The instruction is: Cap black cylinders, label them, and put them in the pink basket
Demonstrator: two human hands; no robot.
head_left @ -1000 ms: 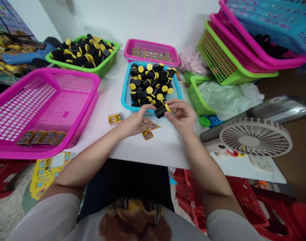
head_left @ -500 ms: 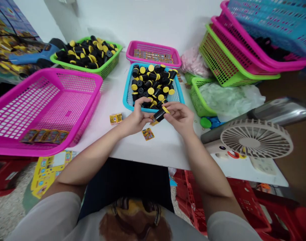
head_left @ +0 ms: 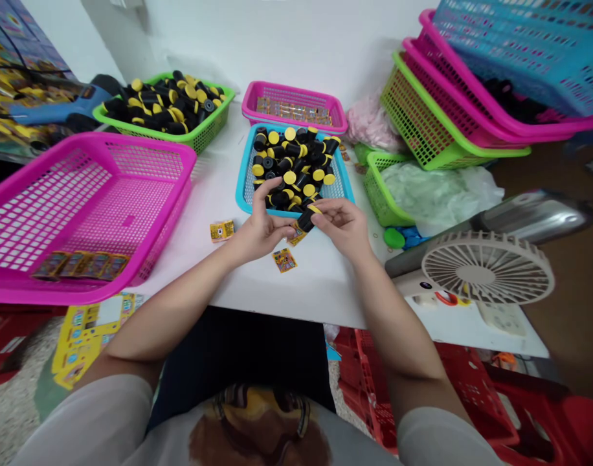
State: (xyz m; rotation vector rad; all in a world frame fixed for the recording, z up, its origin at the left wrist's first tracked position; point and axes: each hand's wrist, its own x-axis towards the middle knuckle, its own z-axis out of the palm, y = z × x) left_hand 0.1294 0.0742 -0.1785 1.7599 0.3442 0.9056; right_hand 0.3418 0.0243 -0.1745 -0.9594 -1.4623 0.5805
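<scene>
My right hand (head_left: 345,226) pinches a small black cylinder with a yellow cap (head_left: 306,220) just in front of the blue basket (head_left: 239,184). Close to the cylinder's lower end is my left hand (head_left: 262,230), open, with its index finger raised and its thumb pointing at the cylinder; whether the thumb touches it I cannot tell. Under the cylinder a printed yellow piece (head_left: 296,236) shows in part. A flat yellow printed square (head_left: 284,260) lies on the white table nearer to me. Left of my left hand rests a small yellow printed packet (head_left: 222,231).
Capped cylinders fill the blue basket and a green basket (head_left: 199,138). A large pink basket (head_left: 187,175) at left holds several printed packets (head_left: 83,264). Behind stands a pink tray (head_left: 342,126). At right are stacked baskets (head_left: 423,123) and a fan (head_left: 485,268).
The cylinder has tilted slightly in my right hand, and its far end has come a little nearer to me. My left fingers have spread slightly. The whole view has shifted slightly.
</scene>
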